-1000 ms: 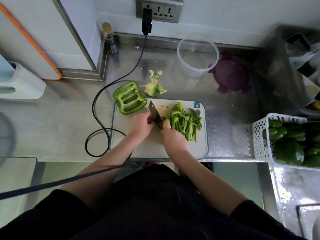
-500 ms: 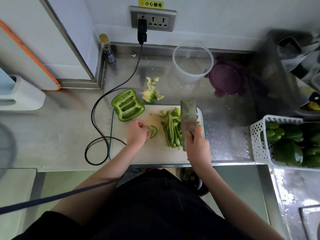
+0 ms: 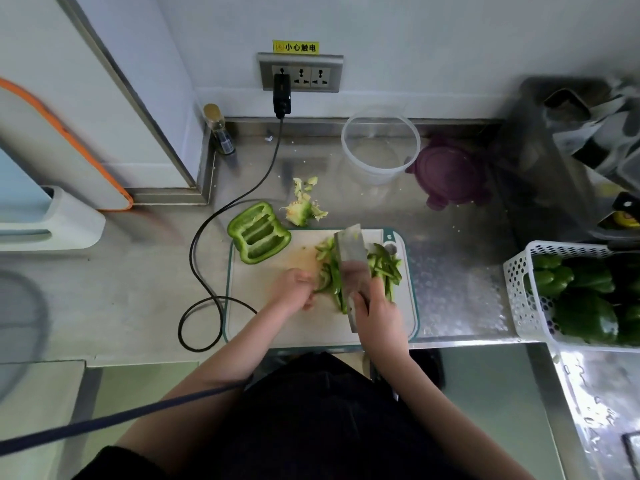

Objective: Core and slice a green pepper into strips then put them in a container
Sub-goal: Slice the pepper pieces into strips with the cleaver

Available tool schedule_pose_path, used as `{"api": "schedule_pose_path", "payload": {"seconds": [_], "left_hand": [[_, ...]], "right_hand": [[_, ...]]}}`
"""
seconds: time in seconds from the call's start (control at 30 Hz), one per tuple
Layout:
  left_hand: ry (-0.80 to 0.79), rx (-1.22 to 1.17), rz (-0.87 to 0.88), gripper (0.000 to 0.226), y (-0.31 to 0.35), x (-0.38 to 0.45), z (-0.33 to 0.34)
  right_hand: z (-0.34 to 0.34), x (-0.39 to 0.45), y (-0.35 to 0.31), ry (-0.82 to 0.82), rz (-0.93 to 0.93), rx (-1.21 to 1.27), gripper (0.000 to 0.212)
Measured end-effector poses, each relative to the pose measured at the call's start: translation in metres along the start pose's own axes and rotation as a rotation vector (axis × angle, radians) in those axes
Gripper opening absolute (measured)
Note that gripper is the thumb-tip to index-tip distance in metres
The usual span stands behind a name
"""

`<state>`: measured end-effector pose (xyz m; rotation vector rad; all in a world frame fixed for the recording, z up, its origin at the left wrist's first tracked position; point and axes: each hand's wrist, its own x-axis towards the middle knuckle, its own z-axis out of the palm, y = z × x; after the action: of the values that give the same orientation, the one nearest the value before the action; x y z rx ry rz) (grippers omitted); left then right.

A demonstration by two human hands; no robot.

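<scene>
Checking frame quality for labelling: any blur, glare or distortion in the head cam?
Head view: both hands motion-blurred, the left hand at the sliced green pepper strips and the right hand holding the steel cleaver; soft glare on the stainless steel counter; wide-angle bending toward the edges; dim right corner.

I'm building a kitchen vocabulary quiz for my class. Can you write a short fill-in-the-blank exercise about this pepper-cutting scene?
1. The right hand grips a broad steel ____ over the pile of green pepper strips.
2. The uncut green pepper half lies at the white cutting board's far ____ corner.
3. The clear round plastic container holds ____ strips so far.
4. The purple round lid lies to the container's ____.

Missing words: cleaver; left; no; right
</scene>
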<state>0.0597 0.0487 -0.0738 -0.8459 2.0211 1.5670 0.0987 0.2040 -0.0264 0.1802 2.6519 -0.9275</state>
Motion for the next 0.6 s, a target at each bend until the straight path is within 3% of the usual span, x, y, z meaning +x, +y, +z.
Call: {"api": "schedule_pose_path", "payload": {"seconds": [0.13,0.23,0.43,0.6], "left_hand": [[-0.151,-0.029,0.015,0.028,0.017,-0.005,0.018],[-0.041,0.035,0.04,0.022,0.016,-0.007,-0.001],[0.083,0.299,0.156,0.022,-0.004,-0.022,-0.042],[0.012,0.281,0.083,0.015,-0.011,-0.033,-0.046]], "right_hand": [[0.0,0.002,-0.005,0.001,-0.019,-0.021,0.011],[0.003,0.004,-0.002,0.005,-0.003,-0.012,0.01],[0.035,0.007,-0.011,-0.232,-0.036,-0.215,0.021],[0.027,0.014,0.001,-0.115,0.086,-0.164,0.022]]}}
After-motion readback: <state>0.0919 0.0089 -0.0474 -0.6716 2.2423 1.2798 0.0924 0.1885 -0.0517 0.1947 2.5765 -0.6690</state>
